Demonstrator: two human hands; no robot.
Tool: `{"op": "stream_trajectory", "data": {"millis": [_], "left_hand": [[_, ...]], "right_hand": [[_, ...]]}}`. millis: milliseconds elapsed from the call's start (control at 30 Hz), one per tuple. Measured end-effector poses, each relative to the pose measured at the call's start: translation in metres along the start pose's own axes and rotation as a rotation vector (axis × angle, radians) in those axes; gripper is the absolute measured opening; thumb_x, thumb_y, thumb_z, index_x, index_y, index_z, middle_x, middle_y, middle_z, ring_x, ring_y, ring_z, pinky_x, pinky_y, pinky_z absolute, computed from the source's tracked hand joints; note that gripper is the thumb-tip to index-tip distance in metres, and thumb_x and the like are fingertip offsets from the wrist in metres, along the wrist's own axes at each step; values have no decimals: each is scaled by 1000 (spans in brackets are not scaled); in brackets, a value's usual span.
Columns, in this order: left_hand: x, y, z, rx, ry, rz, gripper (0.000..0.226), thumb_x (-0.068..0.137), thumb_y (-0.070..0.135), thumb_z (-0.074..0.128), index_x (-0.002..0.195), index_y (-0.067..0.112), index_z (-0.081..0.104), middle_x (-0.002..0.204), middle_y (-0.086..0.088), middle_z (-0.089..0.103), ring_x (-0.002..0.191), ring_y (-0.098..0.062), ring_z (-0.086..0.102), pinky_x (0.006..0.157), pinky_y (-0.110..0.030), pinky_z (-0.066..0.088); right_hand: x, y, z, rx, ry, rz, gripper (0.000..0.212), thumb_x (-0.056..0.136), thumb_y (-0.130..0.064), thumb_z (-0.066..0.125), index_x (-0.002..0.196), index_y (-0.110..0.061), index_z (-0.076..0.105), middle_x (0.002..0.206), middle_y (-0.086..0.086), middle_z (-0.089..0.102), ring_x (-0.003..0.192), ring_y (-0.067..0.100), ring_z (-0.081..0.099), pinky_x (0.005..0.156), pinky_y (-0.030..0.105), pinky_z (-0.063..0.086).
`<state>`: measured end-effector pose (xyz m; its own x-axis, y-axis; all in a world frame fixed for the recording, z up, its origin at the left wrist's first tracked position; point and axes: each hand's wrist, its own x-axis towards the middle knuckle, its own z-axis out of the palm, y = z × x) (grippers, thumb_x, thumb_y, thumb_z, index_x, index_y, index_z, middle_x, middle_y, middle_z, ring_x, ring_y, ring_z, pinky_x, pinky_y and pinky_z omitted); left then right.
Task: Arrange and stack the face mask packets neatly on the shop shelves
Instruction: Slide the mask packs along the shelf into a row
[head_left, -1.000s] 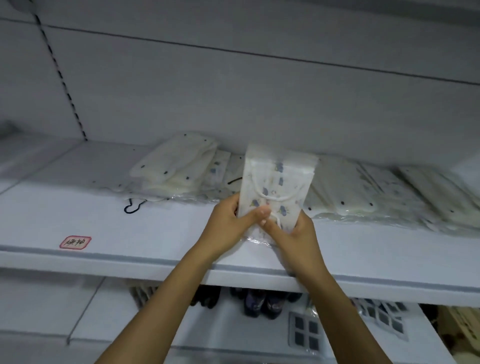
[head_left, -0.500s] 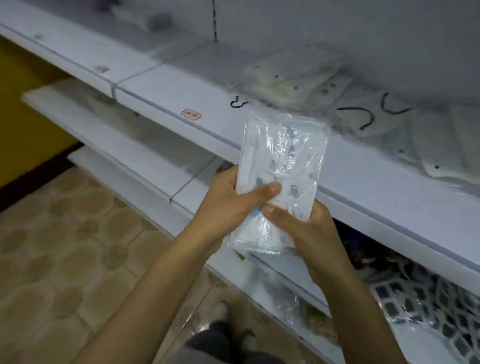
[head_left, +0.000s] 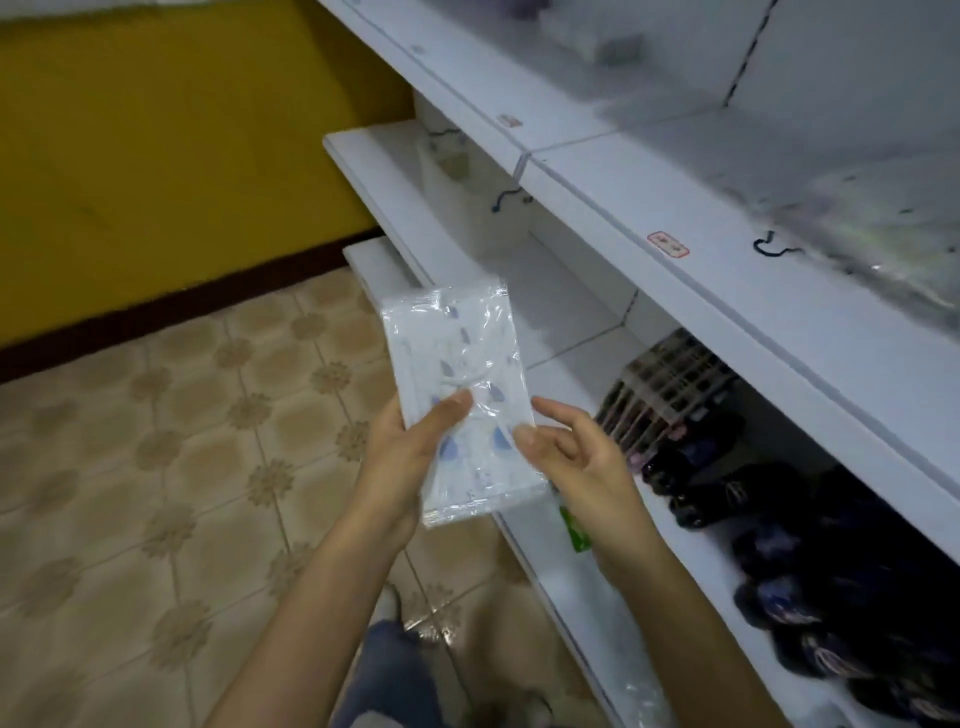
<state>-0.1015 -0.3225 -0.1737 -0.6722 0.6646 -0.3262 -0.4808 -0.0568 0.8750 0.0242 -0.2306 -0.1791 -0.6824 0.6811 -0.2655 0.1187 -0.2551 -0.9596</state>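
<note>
1. The left hand gripped the face mask packet, thumb across its front; the right hand lay relaxed, fingers touching its right edge.
2. The packet was held over the tiled floor, in front of the white shelves.
3. Dark goods lay on the lower shelf.

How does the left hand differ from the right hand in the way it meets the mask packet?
The left hand grips the mask packet, thumb across its front; the right hand only touches its right edge with relaxed, spread fingers. The left hand bears the packet; the right hand holds nothing. Both are bare and meet its lower half.
</note>
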Motion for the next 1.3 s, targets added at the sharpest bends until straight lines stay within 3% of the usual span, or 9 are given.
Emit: {"op": "stream_trajectory", "data": {"millis": [300,467,700,833,900,967,1067,1200,1300], "left_hand": [[76,72,-103,-226,10,56,41,77,16,64,117,8,62,111,-10,72,94,-24,71,69,-31,59],[131,129,-173,-421,-2,164,52,81,12,63,132,8,52,117,-6,69,104,-21,68,79,-34,58],[189,165,-212,-499,-153,179,102,56,46,90,140,13,44,135,-12,58,122,-31,57,94,-43,52],[218,184,-200,-524,-246,50,56,63,50,71,109,19,73,115,-11,70,101,-29,69,77,-42,59],[241,193,-194,-444,-184,95,60,72,62,48,107,21,74,114,-9,71,100,-25,70,79,-41,59],[275,207,-199,-307,-28,258,80,78,76,32,132,22,55,131,-4,62,120,-23,59,98,-44,49],[326,238,-205,200,41,592,108,58,92,48,145,29,32,146,12,45,134,-5,43,106,-31,37],[383,294,-182,647,-217,682,130,52,57,85,152,37,4,139,48,26,132,19,26,104,-13,34],[419,318,-143,700,-285,697,120,57,42,88,150,39,12,147,31,33,135,13,30,108,-17,35]], "right_hand": [[85,-1,129,-93,-28,-116,14,86,-9,69,100,-12,67,89,-4,74,82,12,71,65,22,55],[147,-3,229,297,-149,-24,79,67,-50,83,132,-17,53,126,8,65,116,27,62,98,47,49],[201,-19,311,601,-272,-94,78,73,-28,82,138,-6,45,133,20,57,122,35,57,99,45,49],[241,-26,307,387,-7,-67,82,61,-42,88,130,-11,56,122,13,66,110,32,65,95,54,50],[263,-34,300,314,89,-124,71,65,-35,87,126,-11,59,116,11,69,105,29,68,89,48,54],[285,-51,291,254,153,-189,60,69,-25,84,122,-9,62,111,9,71,100,25,70,79,37,58],[322,-80,271,152,206,-285,54,64,-24,79,114,-10,66,104,8,73,93,22,72,72,30,59],[372,-128,246,76,173,-460,30,66,-15,77,95,-13,71,88,0,75,84,15,72,70,22,56],[403,-160,228,-9,173,-568,26,67,-19,75,91,-24,68,85,-13,74,82,4,70,69,14,52]]}}
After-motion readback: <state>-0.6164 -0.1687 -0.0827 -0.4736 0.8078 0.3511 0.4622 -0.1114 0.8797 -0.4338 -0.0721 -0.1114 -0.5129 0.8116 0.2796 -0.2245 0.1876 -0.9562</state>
